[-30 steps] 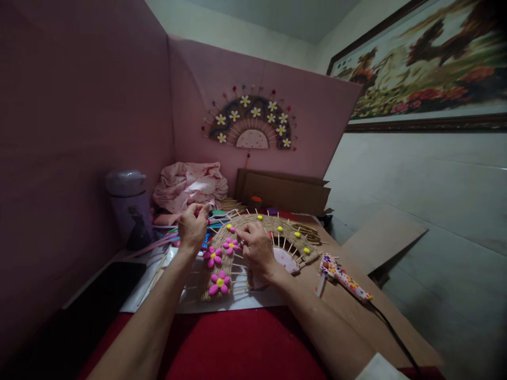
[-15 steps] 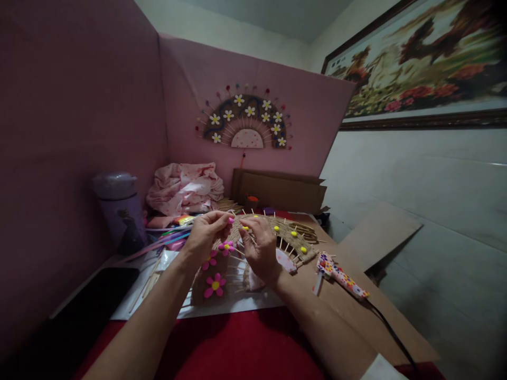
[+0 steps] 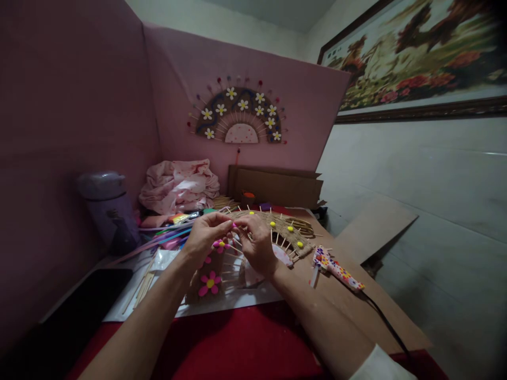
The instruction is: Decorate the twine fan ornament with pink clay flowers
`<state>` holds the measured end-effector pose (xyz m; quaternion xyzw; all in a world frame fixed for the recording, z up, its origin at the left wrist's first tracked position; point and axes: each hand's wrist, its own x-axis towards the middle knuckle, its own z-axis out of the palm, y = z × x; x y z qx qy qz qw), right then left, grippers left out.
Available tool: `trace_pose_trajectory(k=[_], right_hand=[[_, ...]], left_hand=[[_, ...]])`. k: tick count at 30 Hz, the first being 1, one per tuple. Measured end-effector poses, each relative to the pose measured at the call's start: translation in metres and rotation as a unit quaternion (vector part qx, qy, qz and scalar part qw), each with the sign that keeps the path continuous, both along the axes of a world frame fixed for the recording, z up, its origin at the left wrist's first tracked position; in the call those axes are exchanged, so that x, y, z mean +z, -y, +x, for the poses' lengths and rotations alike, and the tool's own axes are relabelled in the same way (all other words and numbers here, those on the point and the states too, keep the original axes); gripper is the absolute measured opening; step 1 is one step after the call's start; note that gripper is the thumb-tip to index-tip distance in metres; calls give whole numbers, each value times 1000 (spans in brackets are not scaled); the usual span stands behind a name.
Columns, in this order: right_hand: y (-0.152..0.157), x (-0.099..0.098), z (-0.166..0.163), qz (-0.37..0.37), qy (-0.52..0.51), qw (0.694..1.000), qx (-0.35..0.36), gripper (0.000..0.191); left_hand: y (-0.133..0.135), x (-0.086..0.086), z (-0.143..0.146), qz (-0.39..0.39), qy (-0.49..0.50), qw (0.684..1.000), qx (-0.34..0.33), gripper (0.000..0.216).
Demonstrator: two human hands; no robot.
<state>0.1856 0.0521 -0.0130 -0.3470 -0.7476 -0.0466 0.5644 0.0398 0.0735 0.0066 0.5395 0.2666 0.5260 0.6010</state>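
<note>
A half-round woven jute fan point(image 3: 282, 228) on wooden sticks lies on a white sheet point(image 3: 237, 298), with pink flowers point(image 3: 209, 283) along its left side and yellow dots along the arc. My left hand point(image 3: 204, 237) hovers over the fan's upper left, its thumb and fingers pinched on a small pink petal point(image 3: 233, 225). My right hand point(image 3: 257, 244) meets it from the right, fingers curled and pinching at the same spot. The two sets of fingertips touch.
A glue gun point(image 3: 335, 268) with a dotted pattern and black cord lies on cardboard to the right. Coloured strips point(image 3: 166, 232), a purple flask point(image 3: 106, 208), pink cloth point(image 3: 178, 184), a cardboard box point(image 3: 275, 187) and a dark phone point(image 3: 85, 295) surround the fan. A finished fan point(image 3: 237, 119) hangs on the pink partition.
My left hand came from the strips at the left to the fan with a pink petal. My right hand rose off the fan to meet it.
</note>
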Motion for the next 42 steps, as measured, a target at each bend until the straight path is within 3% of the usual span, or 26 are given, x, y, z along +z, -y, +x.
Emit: trace_pose_trajectory(k=[18, 22, 25, 28, 31, 34, 37, 42], right_hand=[[-6, 5, 8, -5, 65, 997, 36, 7], [-8, 7, 11, -24, 88, 993, 75, 6], [-8, 6, 10, -53, 39, 993, 100, 4], [-10, 4, 6, -144, -93, 975, 143, 5], [-14, 1, 4, -255, -272, 901, 223, 11], [-18, 1, 5, -296, -355, 845, 270, 16], [-19, 2, 5, -296, -345, 851, 262, 20], [-17, -1, 1, -236, -310, 896, 216, 18]], left_hand=[[-4, -1, -1, -16, 1, 1000, 17, 22], [-7, -3, -2, -26, -1, 1000, 11, 24], [-5, -2, 0, -31, 1, 1000, -8, 23], [-3, 1, 0, -36, 5, 999, -2, 22], [-4, 5, -3, -40, 27, 998, 32, 18], [-5, 8, -8, -44, 74, 995, 44, 19], [-3, 8, -7, -48, 85, 995, 3, 23], [4, 7, 1, -45, 32, 997, -51, 30]])
